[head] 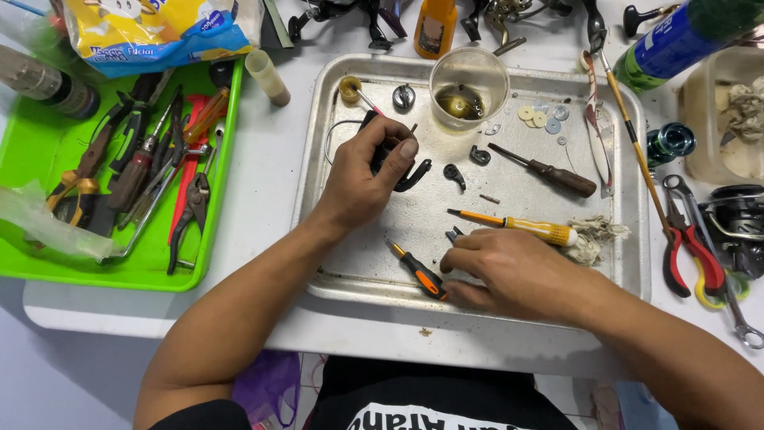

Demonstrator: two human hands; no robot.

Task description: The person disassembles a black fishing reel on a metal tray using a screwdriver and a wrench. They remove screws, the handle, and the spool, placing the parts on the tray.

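My left hand (368, 171) grips a black fishing-reel part (402, 171) with a thin wire bail over the left half of a metal tray (318, 119). Low over the tray's front, my right hand (509, 271) has its fingertips at a small dark piece (453, 234). A short orange-and-black screwdriver (420, 272) lies just left of that hand. Behind it lie a yellow-handled screwdriver (525, 228) and a dirty rag (593, 237).
A brown-handled screwdriver (557, 175), small black parts (455, 175), washers (537, 118) and a plastic cup (469, 84) also sit on the tray. A green tray (24, 127) of pliers stands left. Red-handled pliers (691, 247), a wrench and a reel (736, 223) lie right.
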